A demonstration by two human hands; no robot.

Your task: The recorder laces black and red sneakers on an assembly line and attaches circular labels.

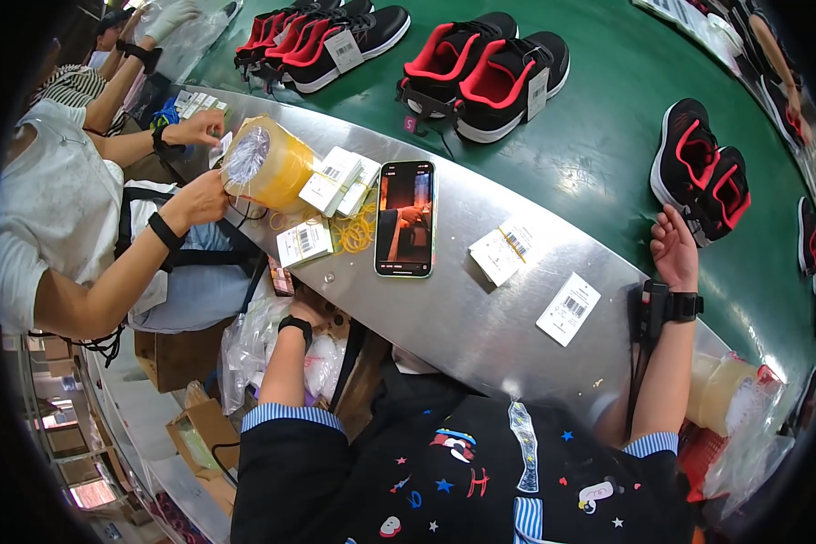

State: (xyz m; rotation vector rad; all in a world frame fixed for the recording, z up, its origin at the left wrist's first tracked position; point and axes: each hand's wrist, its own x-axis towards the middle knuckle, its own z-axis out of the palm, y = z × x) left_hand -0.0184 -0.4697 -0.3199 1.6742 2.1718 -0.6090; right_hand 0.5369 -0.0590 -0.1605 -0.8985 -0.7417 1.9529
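My right hand is on the right, fingers curled, with its index finger and thumb side against the heels of a pair of black sneakers with red lining and white soles. It seems to grip them there; the exact hold is partly hidden. My left hand reaches down below the table's near edge, beside clear plastic bags; its fingers are hidden. Between my hands on the metal table lie a white barcode tag, a banded stack of tags and a phone with a lit screen.
More tag stacks, yellow rubber bands and a large tape roll lie left of the phone. A co-worker's hand touches that roll. Tagged sneakers stand on the green surface. Another roll sits at lower right.
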